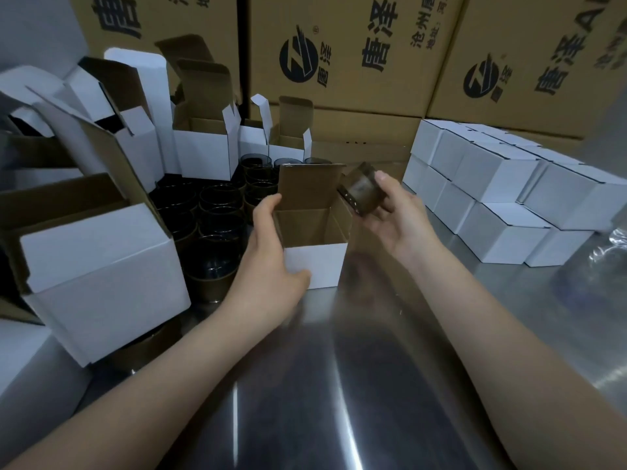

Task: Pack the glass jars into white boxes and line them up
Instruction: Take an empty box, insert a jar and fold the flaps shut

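An open white box with a brown inside stands on the steel table, its lid flap up at the back. My left hand grips its left wall, thumb on the white front. My right hand holds a dark glass jar tilted on its side just right of the box's opening, above its right flap. Several more dark jars stand packed together left of the box. Closed white boxes are lined up and stacked in two layers at the right.
Several open white boxes stand behind the jars, and a larger one lies at the left. Big brown cartons wall off the back. Crumpled clear plastic lies at the far right. The steel table reaches toward me.
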### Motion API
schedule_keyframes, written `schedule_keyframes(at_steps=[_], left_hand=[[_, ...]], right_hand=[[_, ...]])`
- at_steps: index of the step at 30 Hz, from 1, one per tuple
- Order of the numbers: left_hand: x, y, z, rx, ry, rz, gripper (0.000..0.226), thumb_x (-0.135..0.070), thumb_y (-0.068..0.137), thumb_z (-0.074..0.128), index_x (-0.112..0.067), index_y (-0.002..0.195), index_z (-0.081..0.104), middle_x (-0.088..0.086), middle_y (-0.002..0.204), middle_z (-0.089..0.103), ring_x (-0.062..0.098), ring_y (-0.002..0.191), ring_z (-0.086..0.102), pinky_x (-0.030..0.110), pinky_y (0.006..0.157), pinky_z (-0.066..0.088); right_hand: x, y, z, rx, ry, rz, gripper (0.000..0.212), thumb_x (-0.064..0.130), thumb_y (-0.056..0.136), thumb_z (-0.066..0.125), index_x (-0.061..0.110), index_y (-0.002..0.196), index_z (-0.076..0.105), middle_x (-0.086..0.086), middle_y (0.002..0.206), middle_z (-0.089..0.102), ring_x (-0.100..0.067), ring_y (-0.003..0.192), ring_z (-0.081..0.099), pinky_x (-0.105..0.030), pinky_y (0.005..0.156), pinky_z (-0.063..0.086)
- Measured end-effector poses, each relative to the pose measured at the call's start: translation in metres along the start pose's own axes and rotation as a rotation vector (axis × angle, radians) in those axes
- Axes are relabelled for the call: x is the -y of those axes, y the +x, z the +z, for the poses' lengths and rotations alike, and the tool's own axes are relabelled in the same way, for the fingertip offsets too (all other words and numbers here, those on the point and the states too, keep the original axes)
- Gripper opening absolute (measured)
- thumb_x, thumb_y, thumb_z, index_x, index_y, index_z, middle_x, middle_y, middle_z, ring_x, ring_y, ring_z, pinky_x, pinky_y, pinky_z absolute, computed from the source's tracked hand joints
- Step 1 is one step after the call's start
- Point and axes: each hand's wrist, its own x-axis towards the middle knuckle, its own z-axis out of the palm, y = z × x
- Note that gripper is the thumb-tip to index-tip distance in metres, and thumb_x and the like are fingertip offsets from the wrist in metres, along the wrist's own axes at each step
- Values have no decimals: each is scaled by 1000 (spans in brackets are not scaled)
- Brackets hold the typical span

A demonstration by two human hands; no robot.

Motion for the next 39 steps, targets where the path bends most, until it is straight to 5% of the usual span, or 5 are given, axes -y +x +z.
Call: schedule_keyframes(at_steps=[7, 12, 24, 32, 39], left_hand=[[1, 9, 16, -176, -174, 14, 92, -18, 75, 83, -42, 137, 20, -15, 131, 41, 3, 119, 47, 10, 91, 36], [5, 12, 14, -198, -154, 41, 89, -19, 76, 84, -40, 137, 22, -9, 138, 43, 11, 123, 50, 34, 105, 44], [11, 12, 13, -181, -143, 78, 92, -17, 80, 80, -38, 145, 17, -6, 148, 34, 7, 132, 40, 34, 114, 37], [12, 13, 14, -176, -145, 81, 94, -20, 79, 81, -40, 145, 17, -7, 149, 36, 7, 134, 41, 37, 113, 39], [12, 13, 15, -191, -140, 71, 95, -26, 75, 84, -36, 146, 22, -9, 146, 35, 2, 132, 39, 36, 112, 39]], right_hand=[[9, -4, 3, 23, 258, 119, 35, 35, 93, 60, 11, 117, 58, -16, 113, 67, -32, 105, 68, -44, 83, 58], [11, -1, 5, 74, 260, 181, 41, 42, 95, 53, 16, 127, 55, -13, 119, 67, -29, 104, 68, -37, 73, 57], [31, -18, 16, 309, 256, -141, 56, 28, 58, 90, 10, 105, 64, -12, 112, 64, -27, 109, 63, -37, 83, 56], [46, -46, 39, 528, -127, -414, 64, 54, 63, 82, 18, 112, 61, 0, 110, 66, -23, 108, 61, -35, 79, 55], [33, -59, 50, 585, -443, -478, 60, 31, 71, 80, 10, 122, 56, -5, 119, 63, -19, 114, 62, -31, 93, 49]])
